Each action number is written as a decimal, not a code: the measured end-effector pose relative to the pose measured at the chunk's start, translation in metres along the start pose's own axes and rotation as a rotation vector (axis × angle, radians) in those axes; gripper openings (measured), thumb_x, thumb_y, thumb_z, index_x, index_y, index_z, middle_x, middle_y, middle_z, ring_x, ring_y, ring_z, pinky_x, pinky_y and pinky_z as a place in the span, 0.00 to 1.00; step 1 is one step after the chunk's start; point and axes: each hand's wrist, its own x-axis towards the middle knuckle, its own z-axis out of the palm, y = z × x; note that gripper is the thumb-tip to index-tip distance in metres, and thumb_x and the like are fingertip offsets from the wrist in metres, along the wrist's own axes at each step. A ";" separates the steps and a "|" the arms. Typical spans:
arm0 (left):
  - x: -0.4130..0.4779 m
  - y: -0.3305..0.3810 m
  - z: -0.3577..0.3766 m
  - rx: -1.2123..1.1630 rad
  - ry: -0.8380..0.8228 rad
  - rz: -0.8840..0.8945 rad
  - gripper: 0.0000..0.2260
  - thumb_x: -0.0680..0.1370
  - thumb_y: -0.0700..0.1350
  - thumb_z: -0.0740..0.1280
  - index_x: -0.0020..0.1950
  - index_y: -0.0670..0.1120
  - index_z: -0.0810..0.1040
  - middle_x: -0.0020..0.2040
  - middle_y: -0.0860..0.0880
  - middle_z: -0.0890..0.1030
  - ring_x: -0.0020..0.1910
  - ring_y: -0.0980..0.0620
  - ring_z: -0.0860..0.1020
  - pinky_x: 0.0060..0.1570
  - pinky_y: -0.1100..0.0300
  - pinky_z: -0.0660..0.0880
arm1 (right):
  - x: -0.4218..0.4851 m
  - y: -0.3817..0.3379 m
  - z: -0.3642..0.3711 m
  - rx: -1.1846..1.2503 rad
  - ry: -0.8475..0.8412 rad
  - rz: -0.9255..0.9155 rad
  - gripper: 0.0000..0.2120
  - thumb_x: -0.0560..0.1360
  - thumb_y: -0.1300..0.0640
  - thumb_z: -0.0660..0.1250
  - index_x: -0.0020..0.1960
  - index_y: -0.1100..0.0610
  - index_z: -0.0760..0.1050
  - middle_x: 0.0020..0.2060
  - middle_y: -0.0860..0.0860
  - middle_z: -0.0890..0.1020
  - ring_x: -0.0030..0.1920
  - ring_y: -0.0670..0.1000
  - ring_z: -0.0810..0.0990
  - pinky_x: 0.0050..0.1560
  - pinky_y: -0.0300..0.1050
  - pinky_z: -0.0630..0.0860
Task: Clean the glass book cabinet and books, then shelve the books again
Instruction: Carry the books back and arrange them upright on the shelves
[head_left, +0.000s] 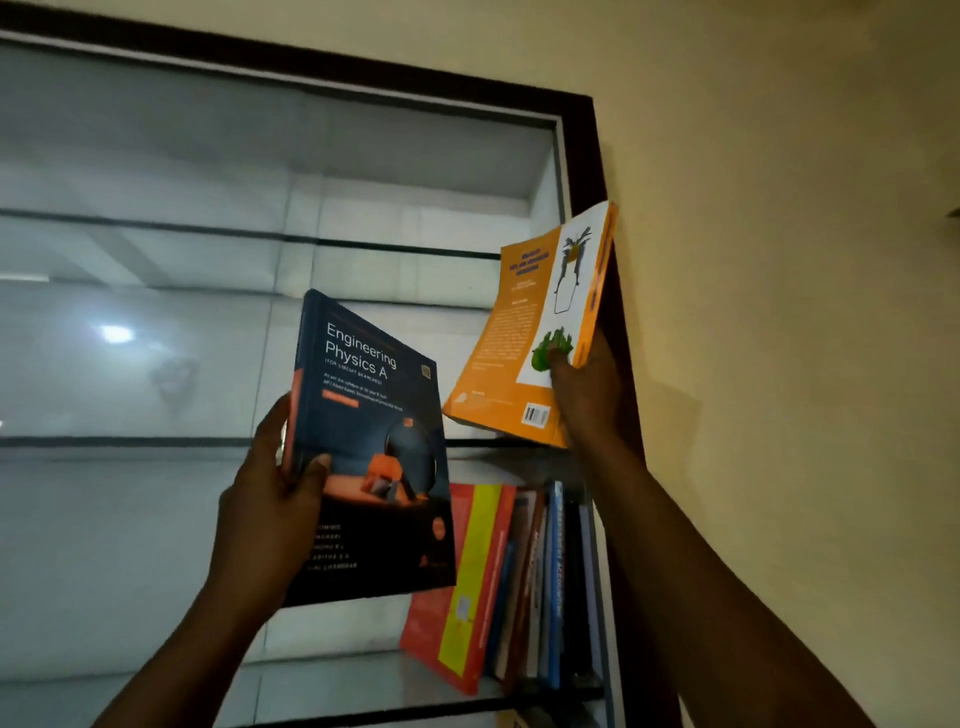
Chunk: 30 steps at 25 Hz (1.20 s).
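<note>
High at the right end of the glass cabinet (576, 122), the right grip (587, 395) pinches an orange book (511, 338) by its lower spine corner. The thumb is pressed on the back cover beside a green picture, and the fingers are hidden behind. That book's long axis runs steeply upward and leans right, so its top nearly meets the dark frame, while its bottom edge hangs just above the front edge of a glass shelf (467, 443). The shelf therefore lies directly below and slightly behind this book, and the right hand is plainly the nearer one to it. My guess is that setting it down calls for little more than lowering it and righting the tilt. The left grip (270, 499) clasps a dark physics book (371, 457) along its spine edge, thumb on the front cover. It holds the book almost upright, lower and further left, in front of the glass and apart from the orange one. One shelf down, a row of books (524, 587) leans to the right against the cabinet's side. How far the glass pane reaches across the opening I cannot tell.
</note>
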 end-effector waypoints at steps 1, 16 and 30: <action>0.010 0.005 0.004 -0.013 0.007 0.008 0.26 0.78 0.40 0.63 0.73 0.60 0.61 0.55 0.46 0.78 0.53 0.43 0.77 0.52 0.51 0.73 | 0.010 0.004 0.013 -0.024 0.014 -0.017 0.21 0.76 0.60 0.63 0.68 0.56 0.67 0.60 0.56 0.77 0.57 0.59 0.77 0.58 0.55 0.74; 0.159 0.027 0.088 -0.080 0.066 0.087 0.24 0.79 0.38 0.61 0.74 0.51 0.61 0.63 0.41 0.75 0.57 0.40 0.77 0.59 0.43 0.73 | 0.058 0.108 0.124 -0.414 0.053 0.040 0.23 0.77 0.62 0.61 0.71 0.58 0.61 0.64 0.59 0.72 0.63 0.59 0.72 0.60 0.51 0.71; 0.200 -0.024 0.151 0.079 0.053 0.166 0.26 0.79 0.44 0.61 0.76 0.53 0.56 0.60 0.36 0.75 0.59 0.35 0.74 0.59 0.45 0.71 | 0.089 0.108 0.104 -0.790 -0.179 -0.136 0.22 0.77 0.53 0.64 0.65 0.61 0.63 0.59 0.58 0.75 0.59 0.57 0.75 0.56 0.49 0.73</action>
